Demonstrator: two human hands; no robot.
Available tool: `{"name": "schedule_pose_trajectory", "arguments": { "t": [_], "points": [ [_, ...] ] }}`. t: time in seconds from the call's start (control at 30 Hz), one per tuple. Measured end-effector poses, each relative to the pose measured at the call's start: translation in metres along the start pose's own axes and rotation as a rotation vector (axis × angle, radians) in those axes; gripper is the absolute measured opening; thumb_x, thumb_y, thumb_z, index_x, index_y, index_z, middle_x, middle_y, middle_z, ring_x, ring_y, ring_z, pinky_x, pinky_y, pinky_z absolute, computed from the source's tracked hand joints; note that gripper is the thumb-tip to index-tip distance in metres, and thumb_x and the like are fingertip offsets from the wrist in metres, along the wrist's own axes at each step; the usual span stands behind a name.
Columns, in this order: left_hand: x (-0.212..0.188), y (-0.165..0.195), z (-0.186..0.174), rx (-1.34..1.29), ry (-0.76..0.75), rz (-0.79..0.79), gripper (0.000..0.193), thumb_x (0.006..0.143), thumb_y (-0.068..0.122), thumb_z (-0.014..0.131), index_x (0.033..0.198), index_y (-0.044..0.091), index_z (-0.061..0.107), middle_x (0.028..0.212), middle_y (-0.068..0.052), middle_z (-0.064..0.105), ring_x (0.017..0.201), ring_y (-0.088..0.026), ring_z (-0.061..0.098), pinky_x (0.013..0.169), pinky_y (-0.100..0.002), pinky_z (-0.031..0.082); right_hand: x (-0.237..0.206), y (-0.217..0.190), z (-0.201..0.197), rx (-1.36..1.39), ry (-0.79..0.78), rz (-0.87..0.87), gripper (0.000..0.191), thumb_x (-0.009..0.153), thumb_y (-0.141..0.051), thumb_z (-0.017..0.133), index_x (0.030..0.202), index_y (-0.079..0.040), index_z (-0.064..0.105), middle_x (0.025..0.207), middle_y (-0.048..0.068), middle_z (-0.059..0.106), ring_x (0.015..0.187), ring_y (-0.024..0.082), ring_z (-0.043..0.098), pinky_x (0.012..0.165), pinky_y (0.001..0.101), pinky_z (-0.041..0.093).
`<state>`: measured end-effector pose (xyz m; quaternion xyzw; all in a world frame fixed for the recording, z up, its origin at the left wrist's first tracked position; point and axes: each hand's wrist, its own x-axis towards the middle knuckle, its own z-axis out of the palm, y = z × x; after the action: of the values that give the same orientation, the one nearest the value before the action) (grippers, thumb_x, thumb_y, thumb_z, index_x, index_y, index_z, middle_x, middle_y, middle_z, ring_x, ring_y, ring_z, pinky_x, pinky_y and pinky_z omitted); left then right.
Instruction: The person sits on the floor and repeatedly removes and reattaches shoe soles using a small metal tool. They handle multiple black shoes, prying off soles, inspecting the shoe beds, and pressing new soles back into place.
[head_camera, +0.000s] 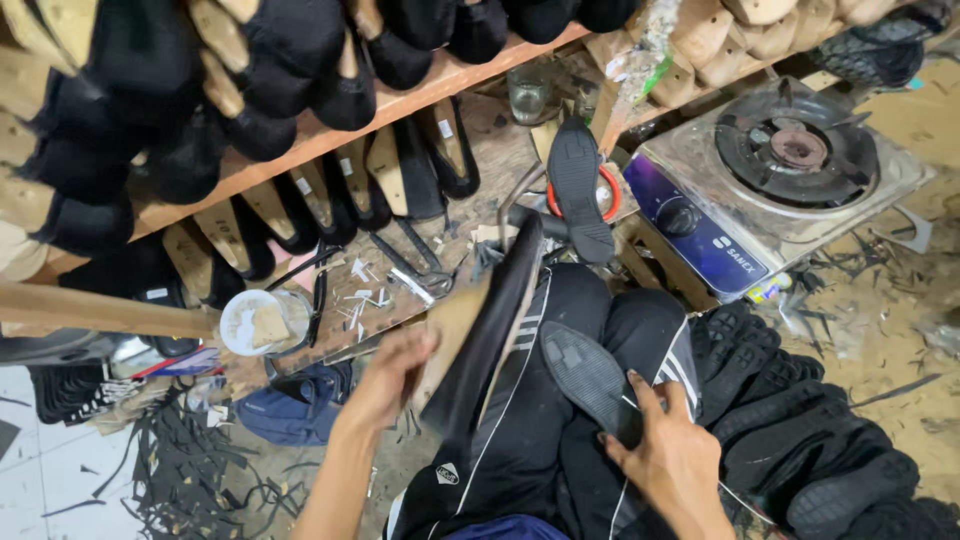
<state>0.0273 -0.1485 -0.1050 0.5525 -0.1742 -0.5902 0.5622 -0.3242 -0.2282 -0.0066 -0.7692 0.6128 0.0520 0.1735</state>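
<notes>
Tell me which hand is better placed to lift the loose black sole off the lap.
Probably the right hand: its fingers already rest on the loose black sole lying on the lap. The left hand is busy gripping the black shoe on its wooden last.

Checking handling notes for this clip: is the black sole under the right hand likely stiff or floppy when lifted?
The sole looks thin and flat, so probably bendy and light. It lies across the lap under the right hand; its textured face should grip rather than slip.
</notes>
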Motion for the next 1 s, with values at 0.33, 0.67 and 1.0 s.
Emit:
{"name": "schedule_pose_trajectory", "arguments": {
  "t": [0.33,0.67,1.0],
  "points": [
    [-0.084,-0.009,-0.012,0.638,-0.203,0.224,0.052,0.097,0.026,0.056,0.147,0.012,0.055,0.140,-0.010,0.064,0.132,-0.023,0.058,0.113,-0.035,0.039,0.040,-0.015,-0.031,0.571,0.132,-0.137,0.071,0.058,-0.021,0.088,0.124,-0.004,0.068,0.097,0.007,0.070,0.077,0.019,0.065,0.068,0.0315,0.053],
    [-0.096,0.050,0.080,1.179,-0.347,0.417,0.078,0.074,0.039,0.083,0.143,0.013,0.056,0.136,-0.019,0.047,0.129,-0.038,0.044,0.103,-0.050,0.035,0.224,0.125,-0.068,0.170,0.463,0.106,0.065,0.068,-0.040,0.093,0.117,-0.002,0.076,0.102,0.023,0.075,0.094,0.038,0.073,0.087,0.0490,0.055],
    [-0.071,0.040,0.094,1.172,-0.294,0.451,0.070,0.076,0.035,0.081,0.138,0.009,0.060,0.131,-0.018,0.049,0.127,-0.035,0.045,0.100,-0.048,0.035,0.306,0.010,0.000,0.489,0.479,-0.163,0.026,0.087,-0.027,0.077,0.109,-0.013,0.081,0.102,0.012,0.077,0.092,0.025,0.075,0.088,0.0389,0.057]
  ]
}}
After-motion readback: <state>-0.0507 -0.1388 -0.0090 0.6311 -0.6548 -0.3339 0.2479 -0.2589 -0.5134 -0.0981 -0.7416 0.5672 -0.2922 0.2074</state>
